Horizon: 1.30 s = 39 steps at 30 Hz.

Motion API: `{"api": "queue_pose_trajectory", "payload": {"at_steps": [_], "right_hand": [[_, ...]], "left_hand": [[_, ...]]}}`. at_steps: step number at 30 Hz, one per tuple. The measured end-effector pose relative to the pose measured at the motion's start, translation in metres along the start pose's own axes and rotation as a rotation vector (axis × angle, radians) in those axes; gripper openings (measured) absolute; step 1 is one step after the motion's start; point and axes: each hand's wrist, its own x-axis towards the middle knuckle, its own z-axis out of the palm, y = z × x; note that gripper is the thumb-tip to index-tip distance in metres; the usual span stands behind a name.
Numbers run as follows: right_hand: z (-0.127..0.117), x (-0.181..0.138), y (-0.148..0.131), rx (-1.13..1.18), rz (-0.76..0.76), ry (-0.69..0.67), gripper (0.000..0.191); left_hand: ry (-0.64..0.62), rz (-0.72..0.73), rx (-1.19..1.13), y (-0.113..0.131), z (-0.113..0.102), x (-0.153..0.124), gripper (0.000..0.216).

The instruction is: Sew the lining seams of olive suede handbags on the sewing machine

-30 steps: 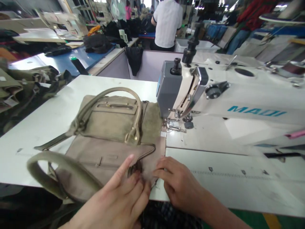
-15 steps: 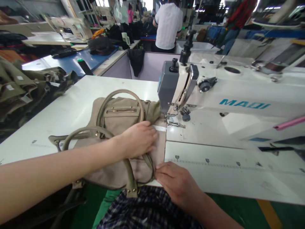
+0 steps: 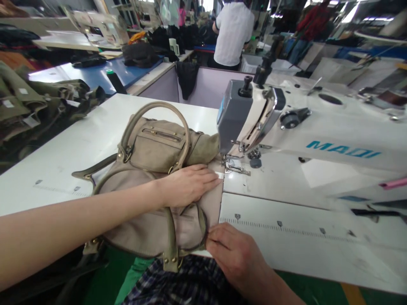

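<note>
A tan handbag (image 3: 140,228) with olive handles and brass zips lies spread on the white sewing table. Its far edge runs under the needle area of the sewing machine (image 3: 237,156). My left hand (image 3: 190,184) rests flat on the bag's fabric, fingers stretched toward the presser foot. Close to the table's front edge, my right hand (image 3: 233,248) is closed on the bag's near right corner, thumb and fingers pinched together. One rounded handle (image 3: 159,106) stands up on the far side of the bag; the other lies partly beneath my left forearm.
A ruler scale (image 3: 280,224) is printed on the table at right. Olive fabric pieces (image 3: 22,106) are heaped at left. Beyond the table are a thread cone (image 3: 116,81), a blue-topped table (image 3: 92,78) and a person in a white shirt (image 3: 233,34).
My left hand has flattened, its fingers now reaching further right along the fabric. The bag's far part and upright handle have shifted. My right hand keeps its pinch at the corner. The view has turned slightly.
</note>
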Motion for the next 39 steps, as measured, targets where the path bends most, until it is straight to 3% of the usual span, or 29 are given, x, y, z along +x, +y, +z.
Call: {"api": "queue_pose_trajectory", "payload": {"at_steps": [7,14,18,21,26,29,32,36,39], "right_hand": [[-0.009,0.005,0.009,0.016,0.004,-0.052,0.032],[-0.021,0.017,0.032,-0.035,-0.030,-0.007,0.028],[-0.020,0.020,0.039,-0.077,-0.035,0.055,0.026],[-0.020,0.019,0.040,-0.061,-0.034,0.072,0.027],[-0.022,0.019,0.044,-0.042,0.012,0.103,0.024],[-0.025,0.018,0.049,-0.110,0.036,0.121,0.026],[-0.030,0.014,0.050,-0.164,0.001,0.047,0.033],[-0.032,0.008,0.050,-0.225,-0.029,-0.024,0.049],[-0.031,0.011,0.054,-0.267,-0.024,-0.034,0.050]], "left_hand": [[0.014,-0.051,-0.119,-0.011,0.006,0.003,0.049],[-0.051,-0.050,-0.306,-0.030,-0.016,0.015,0.040],[-0.020,-0.125,-0.203,0.000,-0.023,-0.008,0.056],[0.051,-0.174,-0.106,0.034,-0.015,-0.035,0.078],[0.134,-0.260,-0.067,0.056,0.000,-0.058,0.071],[0.131,-0.212,-0.036,0.050,0.003,-0.055,0.062],[0.133,-0.162,0.012,0.038,0.007,-0.049,0.048],[0.115,-0.105,-0.029,0.022,0.011,-0.046,0.043],[0.116,-0.105,-0.044,0.011,0.011,-0.044,0.042]]}}
